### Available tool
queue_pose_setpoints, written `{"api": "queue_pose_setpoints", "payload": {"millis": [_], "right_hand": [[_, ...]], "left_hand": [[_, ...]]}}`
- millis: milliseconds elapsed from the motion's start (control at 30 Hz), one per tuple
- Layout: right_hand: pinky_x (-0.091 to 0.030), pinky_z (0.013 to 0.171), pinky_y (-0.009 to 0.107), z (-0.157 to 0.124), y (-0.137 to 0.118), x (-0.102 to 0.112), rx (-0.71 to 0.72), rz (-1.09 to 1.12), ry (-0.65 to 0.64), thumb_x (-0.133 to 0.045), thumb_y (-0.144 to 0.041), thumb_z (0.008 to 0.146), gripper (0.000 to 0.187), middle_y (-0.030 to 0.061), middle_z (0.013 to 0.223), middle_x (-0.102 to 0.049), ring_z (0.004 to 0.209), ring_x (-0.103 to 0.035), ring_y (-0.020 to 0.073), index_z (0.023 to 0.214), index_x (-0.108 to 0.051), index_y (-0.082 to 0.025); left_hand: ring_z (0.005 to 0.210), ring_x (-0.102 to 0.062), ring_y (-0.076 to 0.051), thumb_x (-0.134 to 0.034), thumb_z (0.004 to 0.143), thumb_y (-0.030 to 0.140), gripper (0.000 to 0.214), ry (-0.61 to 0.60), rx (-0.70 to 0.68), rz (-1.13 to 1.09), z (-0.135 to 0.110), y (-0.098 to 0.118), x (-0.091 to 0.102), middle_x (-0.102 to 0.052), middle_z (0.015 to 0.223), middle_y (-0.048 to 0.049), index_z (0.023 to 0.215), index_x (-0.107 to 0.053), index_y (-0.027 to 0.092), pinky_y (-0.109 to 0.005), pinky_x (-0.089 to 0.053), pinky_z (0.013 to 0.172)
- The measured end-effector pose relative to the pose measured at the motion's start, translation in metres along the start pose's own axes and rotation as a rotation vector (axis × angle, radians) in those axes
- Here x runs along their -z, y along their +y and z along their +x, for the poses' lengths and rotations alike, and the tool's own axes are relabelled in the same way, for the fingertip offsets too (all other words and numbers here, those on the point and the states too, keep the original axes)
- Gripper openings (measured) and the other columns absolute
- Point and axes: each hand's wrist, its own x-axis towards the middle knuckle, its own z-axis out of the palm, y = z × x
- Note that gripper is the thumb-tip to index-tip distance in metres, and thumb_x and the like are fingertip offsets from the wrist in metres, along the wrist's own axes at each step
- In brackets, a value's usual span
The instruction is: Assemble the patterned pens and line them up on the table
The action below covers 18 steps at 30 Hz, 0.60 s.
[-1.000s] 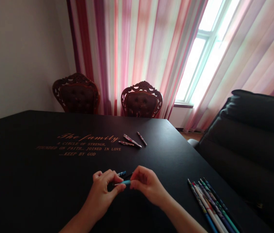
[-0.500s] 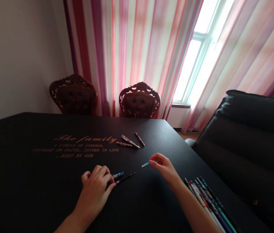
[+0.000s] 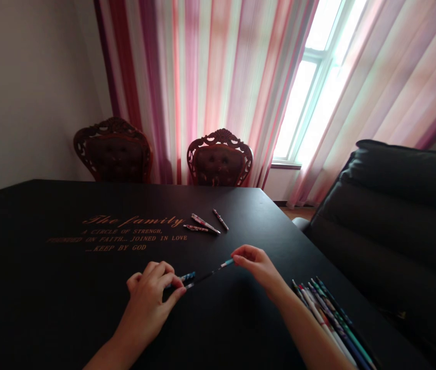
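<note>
Between finger and thumb, my left hand pinches a thin dark pen refill that slants up to the right. A blue patterned pen barrel sticks out beside the refill from under the same fingers; I cannot tell whether it is gripped or lies on the table. My right hand is closed on a small light-blue pen part with a pale end. The refill's far tip meets the pale end of this part, or is just at it. Part of the blue piece is hidden by my right fingertips.
Three patterned pens lie farther back on the black table, near its gold lettering. Several more pens lie side by side by my right forearm. Two carved chairs stand behind the table, and a black leather seat is at right.
The refill and the light-blue part have come together; before, a gap lay between them. My right hand has shifted slightly left, and the refill's tip has risen.
</note>
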Motion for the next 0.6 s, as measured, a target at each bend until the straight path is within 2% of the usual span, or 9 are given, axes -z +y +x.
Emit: {"api": "queue_pose_setpoints", "payload": {"millis": [200,367,500,600], "right_hand": [[-0.039,0.062,0.025,-0.005,0.001,-0.01,0.006,-0.057,-0.075,-0.074,-0.038,0.072,0.024,0.0007,0.071,-0.066,0.065,-0.055,0.0135,0.084,-0.072,-0.016],[-0.04,0.063,0.026,-0.006,-0.001,-0.011,0.001,-0.039,-0.078,-0.075,-0.037,0.071,0.024,0.0014,0.073,-0.067,0.067,-0.056,0.0144,0.084,-0.074,-0.017],[-0.037,0.059,0.025,-0.007,-0.002,-0.011,0.011,-0.083,-0.063,-0.077,-0.035,0.068,0.023,0.0,0.07,-0.065,0.062,-0.051,0.0125,0.084,-0.075,-0.018],[-0.036,0.055,0.024,-0.009,-0.003,-0.018,-0.001,-0.113,-0.11,-0.078,-0.035,0.067,0.024,-0.0007,0.066,-0.063,0.058,-0.048,0.0116,0.084,-0.076,-0.018]], "left_hand": [[0.098,-0.056,-0.023,-0.068,0.08,0.034,0.006,-0.02,-0.014,-0.011,0.0,0.001,-0.001,-0.063,0.096,0.0004,0.078,-0.071,0.029,-0.041,-0.028,0.086],[0.098,-0.055,-0.024,-0.067,0.081,0.034,0.008,0.027,-0.02,-0.004,0.0,-0.001,-0.001,-0.064,0.097,-0.0005,0.079,-0.071,0.028,-0.041,-0.03,0.086],[0.098,-0.055,-0.024,-0.066,0.082,0.038,0.011,0.035,-0.03,-0.006,0.0,-0.001,0.0,-0.064,0.097,-0.0011,0.08,-0.071,0.028,-0.041,-0.03,0.086],[0.1,-0.055,-0.024,-0.064,0.084,0.038,0.012,0.011,-0.062,-0.025,-0.001,0.001,-0.001,-0.063,0.099,-0.0008,0.082,-0.07,0.028,-0.041,-0.03,0.087]]}}
